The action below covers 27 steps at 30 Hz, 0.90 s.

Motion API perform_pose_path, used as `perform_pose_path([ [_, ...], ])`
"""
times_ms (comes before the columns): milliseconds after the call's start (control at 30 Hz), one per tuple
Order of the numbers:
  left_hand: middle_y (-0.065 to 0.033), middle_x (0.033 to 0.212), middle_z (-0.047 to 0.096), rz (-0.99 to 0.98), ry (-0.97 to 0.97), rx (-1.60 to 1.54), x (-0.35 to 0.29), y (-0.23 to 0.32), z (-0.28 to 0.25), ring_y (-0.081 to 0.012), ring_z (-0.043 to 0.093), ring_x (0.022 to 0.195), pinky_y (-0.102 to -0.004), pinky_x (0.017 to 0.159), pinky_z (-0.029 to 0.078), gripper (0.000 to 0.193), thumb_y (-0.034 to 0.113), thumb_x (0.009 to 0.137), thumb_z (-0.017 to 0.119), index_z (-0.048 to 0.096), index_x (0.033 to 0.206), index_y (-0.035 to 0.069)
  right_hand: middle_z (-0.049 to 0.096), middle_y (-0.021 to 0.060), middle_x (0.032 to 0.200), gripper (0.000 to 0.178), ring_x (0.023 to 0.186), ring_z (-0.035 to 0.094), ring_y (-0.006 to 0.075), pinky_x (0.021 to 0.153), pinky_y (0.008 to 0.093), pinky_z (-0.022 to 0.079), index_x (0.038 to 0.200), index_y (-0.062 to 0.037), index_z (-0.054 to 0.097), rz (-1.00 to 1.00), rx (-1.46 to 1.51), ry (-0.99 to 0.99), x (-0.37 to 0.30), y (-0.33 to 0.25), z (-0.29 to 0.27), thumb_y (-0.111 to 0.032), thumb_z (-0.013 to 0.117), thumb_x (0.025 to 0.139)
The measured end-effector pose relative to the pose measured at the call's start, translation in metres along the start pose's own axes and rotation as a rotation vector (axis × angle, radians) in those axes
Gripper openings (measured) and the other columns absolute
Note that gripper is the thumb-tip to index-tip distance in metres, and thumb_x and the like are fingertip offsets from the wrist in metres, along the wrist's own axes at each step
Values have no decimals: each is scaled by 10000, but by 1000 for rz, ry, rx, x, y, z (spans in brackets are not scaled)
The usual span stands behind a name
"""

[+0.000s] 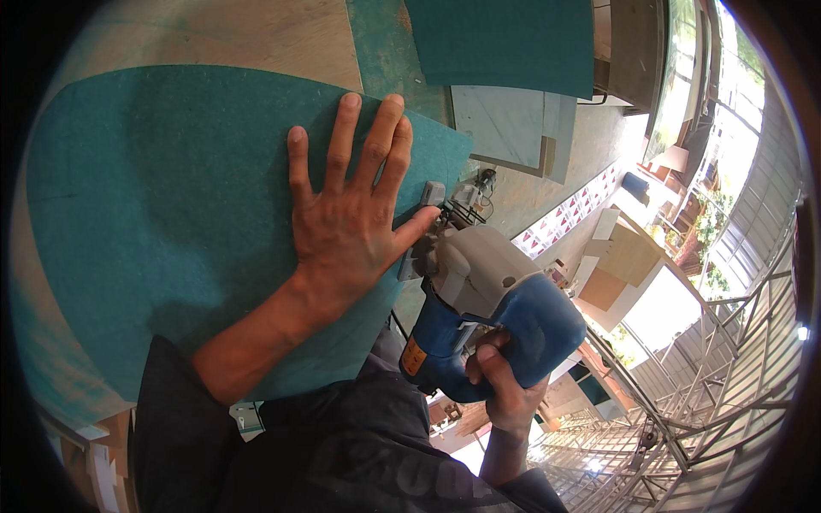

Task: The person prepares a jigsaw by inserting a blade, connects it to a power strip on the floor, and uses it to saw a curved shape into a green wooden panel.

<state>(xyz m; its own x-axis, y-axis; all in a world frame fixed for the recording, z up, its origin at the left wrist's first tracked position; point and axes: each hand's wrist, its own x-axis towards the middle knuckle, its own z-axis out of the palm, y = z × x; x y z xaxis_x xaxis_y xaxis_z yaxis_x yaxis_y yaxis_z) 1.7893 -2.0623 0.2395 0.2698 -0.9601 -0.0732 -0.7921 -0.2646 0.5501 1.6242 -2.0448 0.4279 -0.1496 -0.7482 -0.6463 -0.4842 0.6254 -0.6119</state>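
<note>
A large green board (201, 171), with a curved far edge, fills the left side. Flat on it lies my left hand (346, 201), fingers spread, holding nothing. Its thumb reaches to the board's right edge, up against the front of a blue-and-grey handheld power tool (483, 274). My right hand (509, 385) is wrapped around the tool's blue handle, with some fingers hidden behind it. The tool's front end meets the board's edge by small grey metal parts (434, 193); their exact contact is partly hidden by the thumb and the tool body.
Beyond lies a pale wood sheet (248, 43). Another green sheet (505, 43) and a light grey panel (500, 124) sit at the far right. Board offcuts (620, 256) lie farther right, beside metal roof framing (684, 402). A dark cord-like item (487, 178) is near the tool.
</note>
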Motion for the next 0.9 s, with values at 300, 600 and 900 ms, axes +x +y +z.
perform_pose_path([
  [300, 25, 1646, 338, 4, 2, 41, -1, -3, 0, -258, 201, 1565, -600, 1262, 41, 970, 706, 751, 748, 473, 1505, 160, 641, 122, 835, 198, 608, 597, 177, 605, 302, 487, 1078, 9, 586, -11, -35, -9, 3, -4, -1, 8, 648, 890],
  [600, 30, 1653, 324, 0, 10, 48, 0, -2, 3, -251, 202, 1565, -601, 1257, 67, 978, 718, 763, 725, 459, 1523, 163, 631, 114, 825, 216, 609, 596, 173, 600, 301, 480, 1090, 7, 580, -33, -46, -46, 10, -6, -4, 5, 646, 884],
  [900, 18, 1656, 319, 2, 12, 47, 0, -3, 1, -256, 196, 1567, -603, 1257, 77, 974, 719, 777, 712, 454, 1532, 160, 625, 99, 817, 201, 602, 594, 163, 584, 289, 476, 1071, 6, 582, -47, -60, -49, 13, -10, -4, 4, 657, 885],
])
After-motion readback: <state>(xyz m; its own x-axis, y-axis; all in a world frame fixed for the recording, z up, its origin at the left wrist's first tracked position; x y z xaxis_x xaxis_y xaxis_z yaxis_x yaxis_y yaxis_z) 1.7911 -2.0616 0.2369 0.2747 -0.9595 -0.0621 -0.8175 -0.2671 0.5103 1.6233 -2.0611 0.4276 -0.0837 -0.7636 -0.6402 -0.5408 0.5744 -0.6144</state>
